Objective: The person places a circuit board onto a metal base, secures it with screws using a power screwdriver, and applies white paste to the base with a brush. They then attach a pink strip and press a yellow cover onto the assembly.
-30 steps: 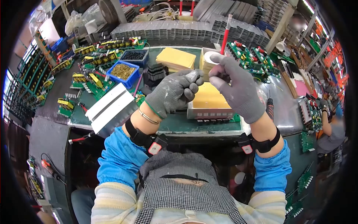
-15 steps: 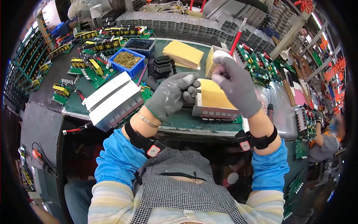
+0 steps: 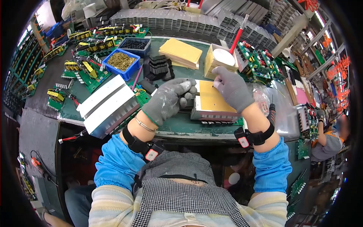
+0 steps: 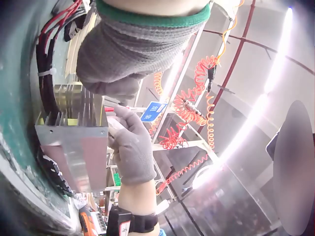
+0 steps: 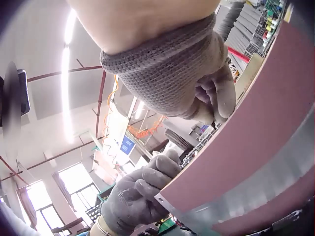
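Observation:
A metal heatsink housing stands in front of the person, with a yellow sheet over its top. The gloved right hand is over the sheet's far right part, thumb and fingertips drawn together close above it. Beside the housing's left edge, the gloved left hand has its fingers curled inward and its thumb over them. In the right wrist view, both the right hand and left hand are by the housing's upper edge. I cannot tell whether either hand holds something small.
A second housing with white top strips lies at left. Behind are a blue bin of brass-coloured small parts, a bin of black parts, black pieces, stacked yellow sheets and a box with a white roll. A screwdriver lies right.
The hands were closer together above the housing. The right hand has come down towards the yellow sheet, and the left has shifted left and lower. The view has also shifted.

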`<state>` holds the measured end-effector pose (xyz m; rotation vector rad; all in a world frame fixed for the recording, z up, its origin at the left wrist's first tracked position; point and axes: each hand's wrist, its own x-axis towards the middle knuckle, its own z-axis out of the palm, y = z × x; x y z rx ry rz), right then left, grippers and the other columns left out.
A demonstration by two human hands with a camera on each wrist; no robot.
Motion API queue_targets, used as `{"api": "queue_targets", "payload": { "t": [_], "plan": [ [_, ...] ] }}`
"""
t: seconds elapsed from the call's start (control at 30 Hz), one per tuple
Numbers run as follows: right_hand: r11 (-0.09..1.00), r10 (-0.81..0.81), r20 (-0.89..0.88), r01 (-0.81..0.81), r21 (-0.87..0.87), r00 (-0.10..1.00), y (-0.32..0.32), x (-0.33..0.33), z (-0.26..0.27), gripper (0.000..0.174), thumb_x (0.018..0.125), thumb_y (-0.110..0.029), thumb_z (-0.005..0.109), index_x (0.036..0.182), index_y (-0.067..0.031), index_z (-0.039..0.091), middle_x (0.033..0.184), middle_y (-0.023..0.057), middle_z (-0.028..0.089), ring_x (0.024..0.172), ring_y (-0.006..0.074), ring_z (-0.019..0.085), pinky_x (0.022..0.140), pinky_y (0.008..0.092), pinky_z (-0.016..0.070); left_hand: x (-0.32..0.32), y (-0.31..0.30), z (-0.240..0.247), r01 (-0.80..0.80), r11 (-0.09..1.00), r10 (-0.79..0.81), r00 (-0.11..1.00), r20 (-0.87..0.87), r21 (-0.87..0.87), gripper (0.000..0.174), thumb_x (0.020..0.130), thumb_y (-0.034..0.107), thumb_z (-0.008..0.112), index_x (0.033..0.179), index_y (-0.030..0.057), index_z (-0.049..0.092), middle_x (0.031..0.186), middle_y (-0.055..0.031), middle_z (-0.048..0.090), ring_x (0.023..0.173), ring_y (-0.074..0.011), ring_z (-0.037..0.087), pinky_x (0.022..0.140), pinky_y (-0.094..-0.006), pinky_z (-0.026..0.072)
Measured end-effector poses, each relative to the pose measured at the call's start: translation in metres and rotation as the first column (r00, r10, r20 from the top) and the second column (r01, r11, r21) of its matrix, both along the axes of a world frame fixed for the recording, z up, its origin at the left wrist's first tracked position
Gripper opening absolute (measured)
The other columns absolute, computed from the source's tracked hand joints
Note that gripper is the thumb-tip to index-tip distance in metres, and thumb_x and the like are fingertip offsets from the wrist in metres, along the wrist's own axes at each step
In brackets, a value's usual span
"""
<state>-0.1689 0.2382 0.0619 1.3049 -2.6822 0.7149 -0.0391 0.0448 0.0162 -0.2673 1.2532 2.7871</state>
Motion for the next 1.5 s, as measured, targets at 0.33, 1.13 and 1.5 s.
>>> {"api": "queue_targets", "payload": {
  "t": [0.33, 1.13, 1.5],
  "plan": [
    [0.987, 0.07, -0.21, -0.038, 0.154, 0.975, -0.008, 0.008, 0.002, 0.017, 0.09, -0.011, 0.059, 0.106, -0.0088, 0.059, 0.092, 0.0193, 0.069, 0.089, 0.0392, 0.068, 0.075, 0.0483, 0.0532, 0.005, 0.0, 0.011, 0.082, 0.987, -0.088, 0.995, -0.038, -0.135, 0.029, 0.102, 0.017, 0.055, 0.124, -0.0022, 0.058, 0.092, -0.0003, 0.058, 0.07, -0.0017, 0.051, 0.053, -0.0114, 0.0419],
    [0.911, 0.339, 0.056, -0.313, -0.268, 0.939, 0.004, 0.048, 0.029, 0.032, 0.085, -0.003, 0.067, 0.116, -0.0079, 0.063, 0.093, 0.009, 0.069, 0.084, 0.0253, 0.068, 0.074, 0.0352, 0.0545, 0.018, 0.009, 0.033, 0.213, 0.946, -0.217, 0.976, 0.01, -0.245, 0.028, 0.101, 0.02, 0.055, 0.116, -0.0022, 0.06, 0.081, 0.0026, 0.057, 0.057, -0.0004, 0.043, 0.048, -0.0143, 0.035],
    [0.998, -0.005, -0.008, 0.005, -0.067, 1.0, 0.056, -0.025, 0.006, 0.022, 0.087, -0.006, 0.065, 0.108, -0.0092, 0.064, 0.086, 0.015, 0.069, 0.08, 0.0333, 0.069, 0.071, 0.0388, 0.054, 0.006, -0.003, 0.011, 0.05, 0.987, -0.032, 0.992, -0.119, 0.155, 0.031, 0.102, 0.02, 0.058, 0.126, 0.0001, 0.056, 0.092, -0.0007, 0.061, 0.069, -0.0028, 0.056, 0.055, -0.0139, 0.0462]
  ]
}}
